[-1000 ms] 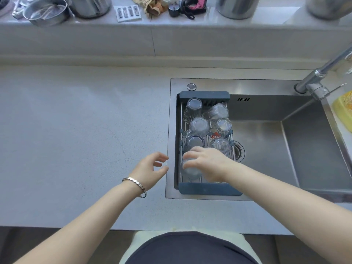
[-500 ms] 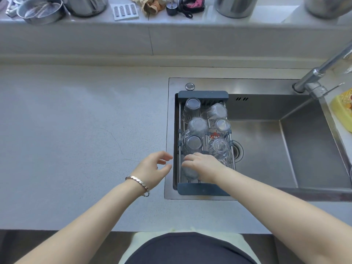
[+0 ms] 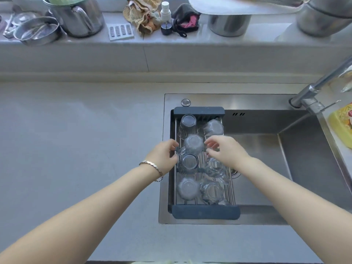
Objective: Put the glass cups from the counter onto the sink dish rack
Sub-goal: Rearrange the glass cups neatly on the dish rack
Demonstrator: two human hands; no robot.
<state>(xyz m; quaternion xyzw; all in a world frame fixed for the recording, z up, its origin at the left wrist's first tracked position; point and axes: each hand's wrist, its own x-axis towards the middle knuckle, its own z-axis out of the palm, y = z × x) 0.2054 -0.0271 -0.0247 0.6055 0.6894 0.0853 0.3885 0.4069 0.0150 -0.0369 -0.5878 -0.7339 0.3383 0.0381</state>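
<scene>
the glass cups [image 3: 193,144] are seen upside down in the dish rack [image 3: 205,212] that spans the left part of the sink [image 3: 257,103]; about eight are counted, in two rows from far to near, and none is seen on the bare table [image 3: 76,140] to the left. the task is judged all but finished, with only tidying left.

the left hand [image 3: 163,156] is curled at the rack's left rail, its fingertips pinched on what appears to be the handle of a middle cup. the right hand [image 3: 226,151] is held over the right row with fingers loosely spread and nothing gripped; whether a cup is touched cannot be told.

for the step in hand, the middle cup is best nudged by its handle until it sits flat on the bars, clear of its neighbours, so that glass is not knocked against glass. light pressure is advised, since the cups are packed closely.

compared with the earlier frame, both hands have been moved farther into the rack, from its near end to its middle. the cup then covered by the right hand has been released and now rests at the near end. the view has also been brought closer.
</scene>
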